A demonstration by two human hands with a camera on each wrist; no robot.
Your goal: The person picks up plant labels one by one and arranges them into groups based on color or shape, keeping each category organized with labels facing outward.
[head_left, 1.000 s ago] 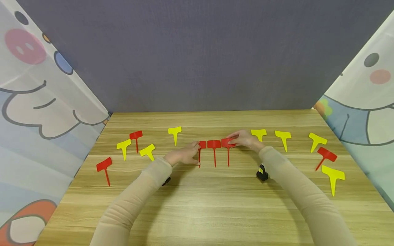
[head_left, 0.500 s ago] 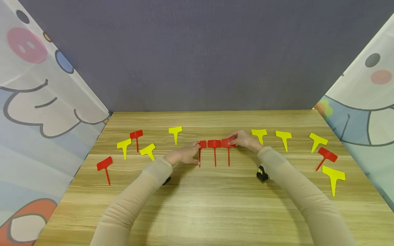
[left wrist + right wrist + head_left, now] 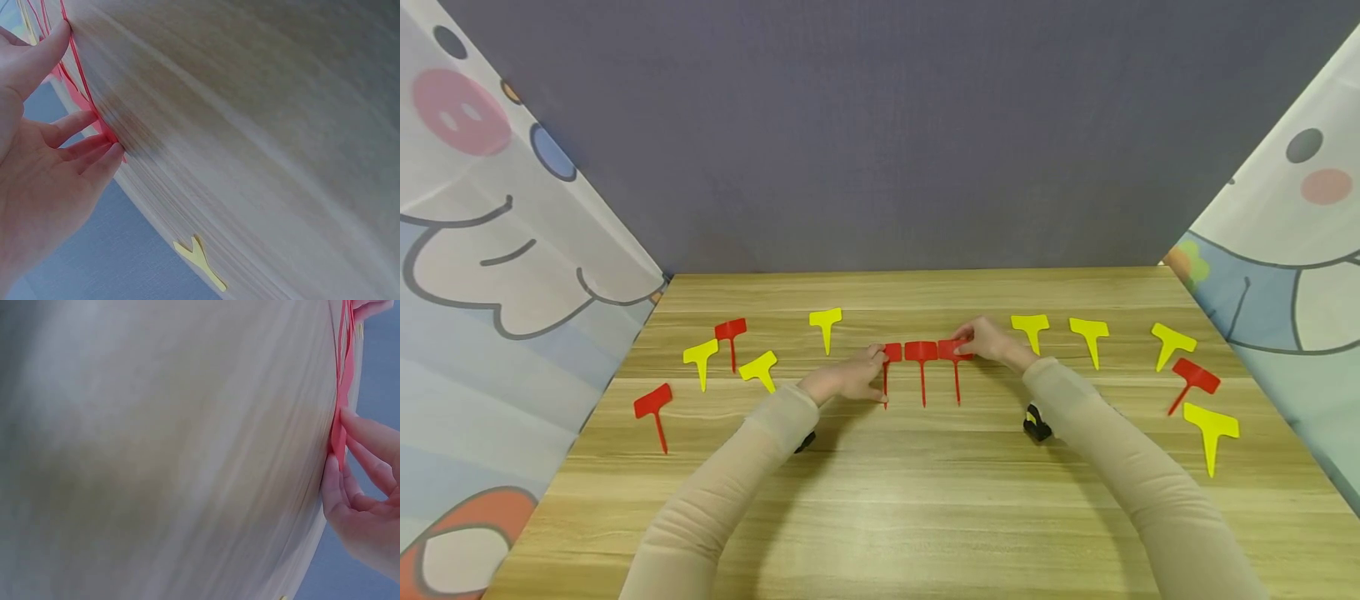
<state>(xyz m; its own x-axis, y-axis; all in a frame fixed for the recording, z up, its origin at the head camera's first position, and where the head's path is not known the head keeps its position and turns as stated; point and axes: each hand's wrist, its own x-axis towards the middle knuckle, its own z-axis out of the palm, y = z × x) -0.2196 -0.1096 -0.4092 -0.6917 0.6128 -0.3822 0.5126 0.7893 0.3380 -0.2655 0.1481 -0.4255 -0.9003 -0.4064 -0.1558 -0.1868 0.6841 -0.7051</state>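
Three red T-shaped plant labels lie in a row at mid-table, stems toward me. My left hand holds the left red plant label lengthwise, fingertips on its head and thumb at the stem's lower end. In the left wrist view the left hand shows its thumb and fingers spread along that label. The middle red plant label is untouched. My right hand pinches the head of the right red plant label at its right side. Thumb and fingers of the right hand meet that head in the right wrist view.
Yellow plant labels and red ones lie scattered at the left; more yellow and red ones lie at the right. A grey panel backs the wooden table. Black wrist gear hangs under the right sleeve.
My right hand and forearm have shifted very slightly left, with the right red plant label staying beside the middle one. The left hand keeps its place.
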